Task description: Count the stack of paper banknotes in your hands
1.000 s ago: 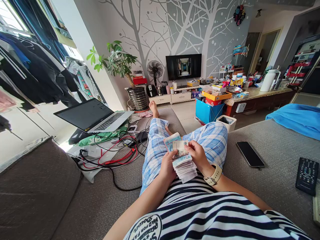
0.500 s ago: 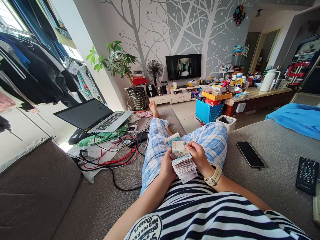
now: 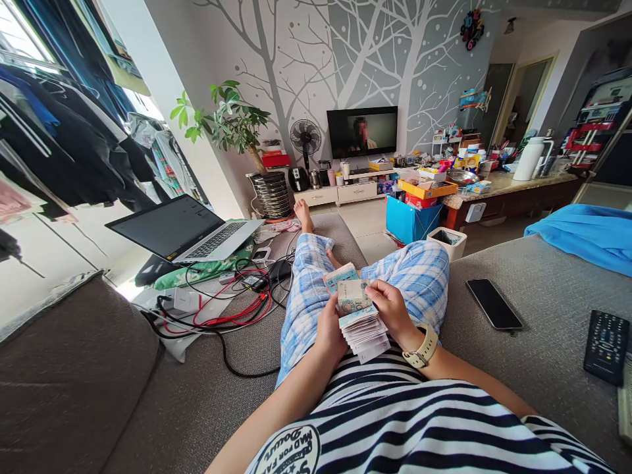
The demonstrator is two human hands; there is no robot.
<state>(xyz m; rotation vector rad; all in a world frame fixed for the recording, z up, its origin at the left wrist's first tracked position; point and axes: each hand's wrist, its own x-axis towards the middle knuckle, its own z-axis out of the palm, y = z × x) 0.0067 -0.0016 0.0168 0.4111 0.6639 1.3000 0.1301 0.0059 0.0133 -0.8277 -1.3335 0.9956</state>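
Notes [image 3: 364,332] stand in a thick bundle between both hands, over the lap, their near ends fanned toward the striped shirt [image 3: 395,421]. Leftmost, a laptop [image 3: 217,242] is open, with cables [image 3: 232,320] tangled near it, well apart from the bundle. Next comes the left hand [image 3: 332,329], wrapped on the bundle's left side; its thumb is pressed at the top note's edge, but its fingers underneath are hidden, so I cannot tell how they are set. The top note [image 3: 353,304] lies across the bundle, a "10" partly readable. The step in hand looks like leafing through the notes one by one. On the right, the right hand [image 3: 392,308] pinches that note's upper right corner between thumb and forefinger. The next move likely calls for sliding this single note clear while the left grip keeps the rest together. Further right, a phone [image 3: 494,304] and a remote [image 3: 606,347] rest on the sofa [image 3: 538,276].
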